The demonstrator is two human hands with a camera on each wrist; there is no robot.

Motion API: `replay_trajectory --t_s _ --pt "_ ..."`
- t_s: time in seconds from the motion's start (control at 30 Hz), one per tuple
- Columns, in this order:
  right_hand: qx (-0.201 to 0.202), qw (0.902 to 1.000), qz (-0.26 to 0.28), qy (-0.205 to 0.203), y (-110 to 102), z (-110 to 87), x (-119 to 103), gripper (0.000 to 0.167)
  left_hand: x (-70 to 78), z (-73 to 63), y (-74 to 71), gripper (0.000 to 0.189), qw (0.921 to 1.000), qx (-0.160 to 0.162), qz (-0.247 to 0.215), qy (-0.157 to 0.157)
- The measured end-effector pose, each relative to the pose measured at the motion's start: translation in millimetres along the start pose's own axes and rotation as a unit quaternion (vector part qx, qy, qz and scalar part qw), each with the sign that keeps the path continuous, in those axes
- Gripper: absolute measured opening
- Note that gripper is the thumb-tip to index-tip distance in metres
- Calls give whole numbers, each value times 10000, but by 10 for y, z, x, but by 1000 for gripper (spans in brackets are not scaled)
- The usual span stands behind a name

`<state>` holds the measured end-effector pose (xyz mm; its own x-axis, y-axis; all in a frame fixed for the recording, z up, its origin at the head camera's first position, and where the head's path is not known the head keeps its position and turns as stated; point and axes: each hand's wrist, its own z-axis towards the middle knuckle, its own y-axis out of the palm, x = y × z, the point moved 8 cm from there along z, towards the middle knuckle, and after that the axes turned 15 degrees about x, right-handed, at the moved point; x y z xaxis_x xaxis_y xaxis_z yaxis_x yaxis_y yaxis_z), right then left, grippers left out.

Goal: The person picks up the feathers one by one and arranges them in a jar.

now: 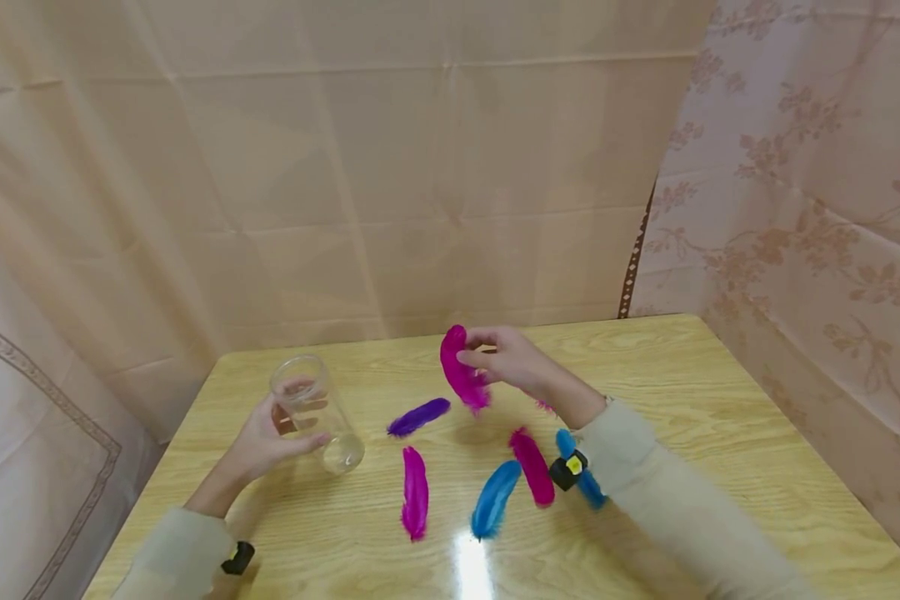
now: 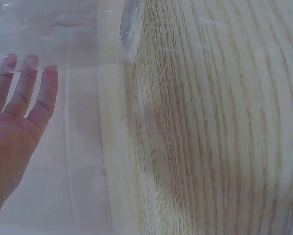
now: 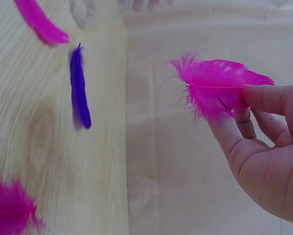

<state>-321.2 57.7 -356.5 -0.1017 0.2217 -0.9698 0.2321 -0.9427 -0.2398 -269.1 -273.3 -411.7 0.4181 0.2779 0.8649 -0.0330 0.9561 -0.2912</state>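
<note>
At the left of the head view, my left hand [image 1: 257, 443] holds a tall clear glass [image 1: 328, 421], tilted above the table. Its fingers lie along the far side and the thumb on the near side. The left wrist view shows several fingers [image 2: 23, 93] against the clear wall. Over the back of the table, my right hand [image 1: 512, 360] pinches a magenta feather [image 1: 459, 372] between thumb and fingers. In the right wrist view the same feather [image 3: 217, 85] points its fluffy end away from the hand.
On the wooden table [image 1: 360, 550] lie a purple feather [image 1: 418, 417], a pink feather [image 1: 415, 493], a blue feather [image 1: 495, 500] and a dark pink feather [image 1: 532, 468]. Another blue feather [image 1: 591, 490] is partly hidden under the right wrist. Cloth [image 1: 420, 208] hangs behind the table.
</note>
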Motion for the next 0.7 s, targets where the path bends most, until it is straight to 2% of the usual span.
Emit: replay_trajectory --t_s 0.27,0.5,0.7 --pt "-73 9992 393 7 208 74 -129 18 8 20 31 76 10000 -17 7 9" --pt "-84 9965 831 30 396 146 -329 37 -6 37 33 76 10000 -16 -26 68" --pt "-243 9949 979 34 574 190 -461 26 -20 20 5 77 9998 7 -195 39"
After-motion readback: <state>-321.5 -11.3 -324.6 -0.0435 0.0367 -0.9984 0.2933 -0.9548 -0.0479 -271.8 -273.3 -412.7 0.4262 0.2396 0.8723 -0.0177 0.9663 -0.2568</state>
